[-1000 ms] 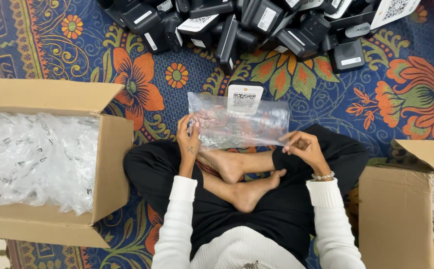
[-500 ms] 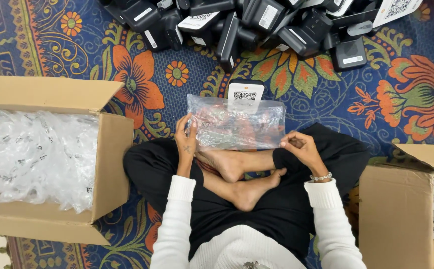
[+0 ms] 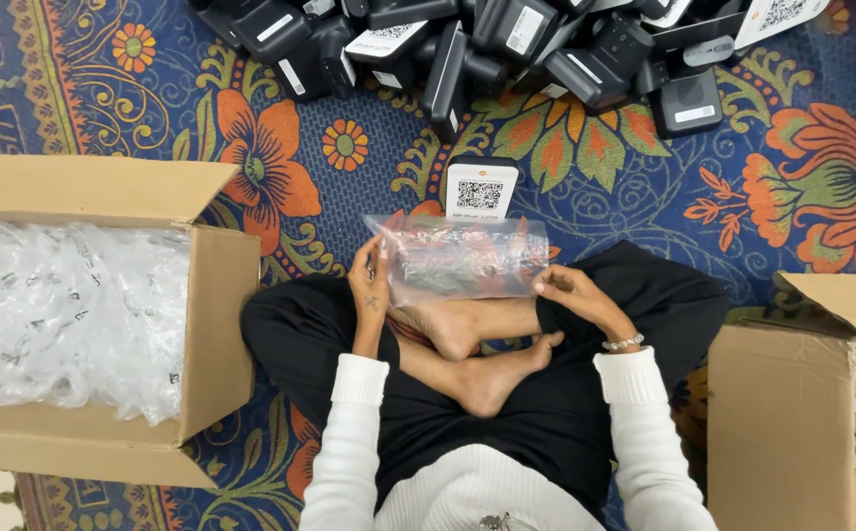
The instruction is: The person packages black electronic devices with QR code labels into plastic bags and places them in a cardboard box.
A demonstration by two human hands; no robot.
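Above crossed feet, left hand (image 3: pixel 369 285) and right hand (image 3: pixel 568 292) pinch a clear bag (image 3: pixel 462 258).

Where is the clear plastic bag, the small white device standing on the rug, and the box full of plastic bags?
Clear plastic bag (image 3: pixel 467 258), head view, middle of its front.
Small white upright device (image 3: pixel 480 187), head view, its face.
Brown cardboard box (image 3: pixel 220 334), head view, right wall.

Floor covering: patterned rug (image 3: pixel 349 147), blue ground with orange flowers. On it, far centre to right: heap of black devices (image 3: pixel 507 44). One white-faced device (image 3: pixel 481 187) stands apart, nearer. Left: open cardboard box (image 3: pixel 217 324) filled with clear plastic bags (image 3: pixel 64 315). Right, near: second cardboard box (image 3: pixel 792 413).
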